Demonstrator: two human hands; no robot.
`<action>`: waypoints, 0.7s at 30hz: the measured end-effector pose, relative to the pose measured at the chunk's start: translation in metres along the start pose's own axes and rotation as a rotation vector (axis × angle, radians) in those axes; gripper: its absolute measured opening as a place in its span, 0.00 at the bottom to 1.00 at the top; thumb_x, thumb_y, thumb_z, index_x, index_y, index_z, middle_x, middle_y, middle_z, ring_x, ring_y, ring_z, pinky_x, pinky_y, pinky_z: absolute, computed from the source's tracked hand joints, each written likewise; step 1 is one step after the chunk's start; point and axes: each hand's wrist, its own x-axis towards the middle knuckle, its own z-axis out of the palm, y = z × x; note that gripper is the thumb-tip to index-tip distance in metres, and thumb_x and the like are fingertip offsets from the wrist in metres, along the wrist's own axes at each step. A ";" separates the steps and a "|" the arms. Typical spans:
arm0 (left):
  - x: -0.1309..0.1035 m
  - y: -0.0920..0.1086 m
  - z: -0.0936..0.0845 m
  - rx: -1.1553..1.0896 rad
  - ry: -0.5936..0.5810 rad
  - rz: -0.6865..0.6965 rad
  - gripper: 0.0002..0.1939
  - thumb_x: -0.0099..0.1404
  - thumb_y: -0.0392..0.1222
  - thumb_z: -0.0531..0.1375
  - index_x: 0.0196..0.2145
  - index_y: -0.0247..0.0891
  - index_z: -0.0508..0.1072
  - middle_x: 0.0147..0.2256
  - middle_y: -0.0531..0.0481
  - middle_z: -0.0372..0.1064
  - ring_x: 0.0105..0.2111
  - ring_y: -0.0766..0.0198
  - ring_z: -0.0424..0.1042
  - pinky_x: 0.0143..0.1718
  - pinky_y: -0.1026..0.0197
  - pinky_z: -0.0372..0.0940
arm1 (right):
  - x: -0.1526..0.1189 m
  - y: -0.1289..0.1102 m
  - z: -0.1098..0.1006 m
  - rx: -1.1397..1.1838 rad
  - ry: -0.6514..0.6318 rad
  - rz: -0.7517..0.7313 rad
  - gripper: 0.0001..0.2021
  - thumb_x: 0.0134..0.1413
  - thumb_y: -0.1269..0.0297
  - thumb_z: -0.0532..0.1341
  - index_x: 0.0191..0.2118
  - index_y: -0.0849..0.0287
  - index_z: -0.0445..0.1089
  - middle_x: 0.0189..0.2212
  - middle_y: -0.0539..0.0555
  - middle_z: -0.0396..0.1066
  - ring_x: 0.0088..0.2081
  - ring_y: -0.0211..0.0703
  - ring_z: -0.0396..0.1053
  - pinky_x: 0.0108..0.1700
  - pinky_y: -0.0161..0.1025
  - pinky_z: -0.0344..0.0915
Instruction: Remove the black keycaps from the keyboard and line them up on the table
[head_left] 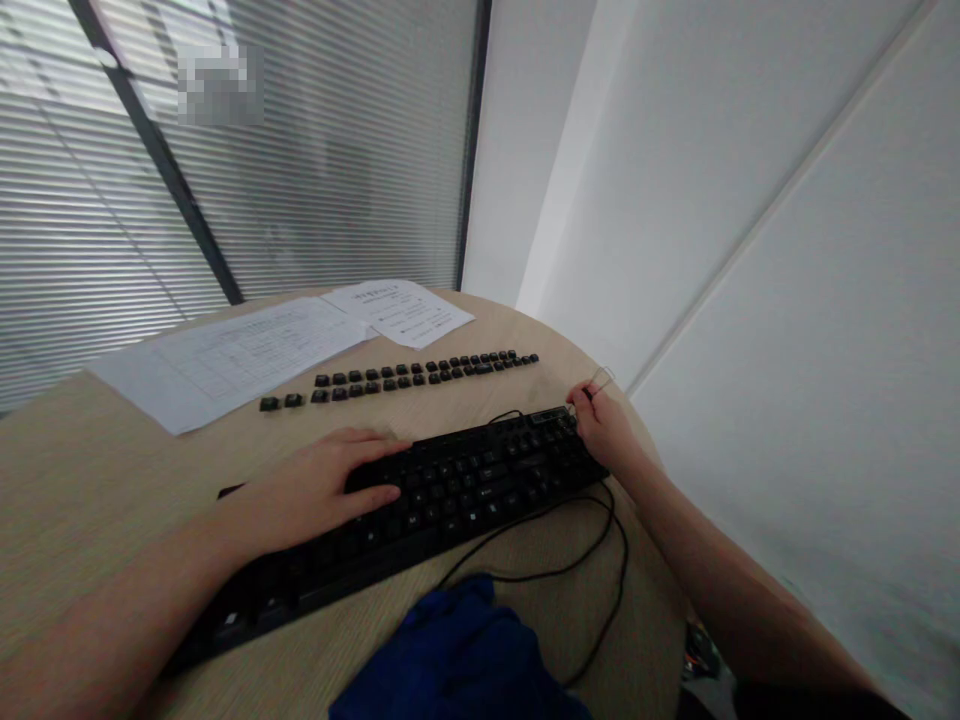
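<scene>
- One keyboard (480, 485), black, lies tilted across the round wooden surface (45, 450), its ends at about 8 and 2 o'clock.
- My left fingers (375, 490) rest flat on it, empty, thumb spread from the rest. I reckon that's to keep the board from sliding.
- My right fingers (581, 392) are pinched together on one wire keycap puller (604, 377) at the board's 2 o'clock end, wire poking out toward 1. Looks like a grip on the handle so the wire stays free.
- Loose black keycaps (339, 395) sit just past the board, 11 to 12 o'clock, in 2 rows. I get roughly 16 in the far row and 19 in the near one, but the small ones toward 1 o'clock blur together, so don't quote me. Probably lined up like that so none get mixed up.
- Printed sheets (247, 350) up at 11 o'clock: 2 at least, can't tell if more are tucked under. Seems they're there to be readable without crowding the keycaps.
- One blue cloth (457, 655) bunched at 6 o'clock, and the black cable (624, 565) loops round at 5, likely just slack kept off the keys.
</scene>
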 end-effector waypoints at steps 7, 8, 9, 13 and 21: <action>-0.001 -0.007 0.002 -0.016 0.019 0.016 0.29 0.68 0.60 0.61 0.63 0.49 0.74 0.60 0.43 0.73 0.59 0.42 0.72 0.64 0.38 0.64 | -0.003 -0.002 0.002 -0.013 0.011 -0.010 0.13 0.67 0.56 0.49 0.37 0.54 0.67 0.28 0.55 0.74 0.33 0.52 0.72 0.36 0.44 0.63; -0.002 -0.007 0.003 -0.013 0.014 0.016 0.30 0.68 0.60 0.61 0.63 0.49 0.74 0.60 0.43 0.73 0.60 0.42 0.72 0.64 0.37 0.64 | -0.003 -0.003 0.002 -0.021 0.000 -0.020 0.13 0.67 0.56 0.49 0.36 0.54 0.66 0.28 0.55 0.74 0.33 0.52 0.72 0.37 0.44 0.63; -0.001 -0.008 0.003 -0.012 0.008 0.015 0.30 0.68 0.60 0.61 0.63 0.49 0.73 0.61 0.43 0.73 0.60 0.42 0.72 0.64 0.37 0.64 | -0.003 -0.003 0.002 -0.031 -0.012 -0.028 0.13 0.67 0.57 0.49 0.36 0.54 0.66 0.29 0.56 0.74 0.34 0.52 0.72 0.37 0.43 0.63; -0.001 -0.008 0.003 -0.012 0.012 0.009 0.30 0.68 0.61 0.61 0.63 0.49 0.74 0.60 0.43 0.74 0.59 0.43 0.73 0.64 0.38 0.64 | -0.003 -0.006 0.002 -0.079 -0.038 -0.039 0.12 0.68 0.59 0.49 0.35 0.54 0.66 0.29 0.55 0.75 0.33 0.50 0.72 0.36 0.42 0.62; 0.000 -0.009 0.003 -0.006 0.005 0.027 0.30 0.69 0.61 0.60 0.63 0.47 0.74 0.60 0.42 0.74 0.59 0.43 0.73 0.64 0.37 0.64 | -0.005 -0.007 0.003 -0.153 -0.065 -0.075 0.11 0.68 0.60 0.50 0.37 0.54 0.67 0.29 0.57 0.75 0.33 0.51 0.73 0.36 0.42 0.63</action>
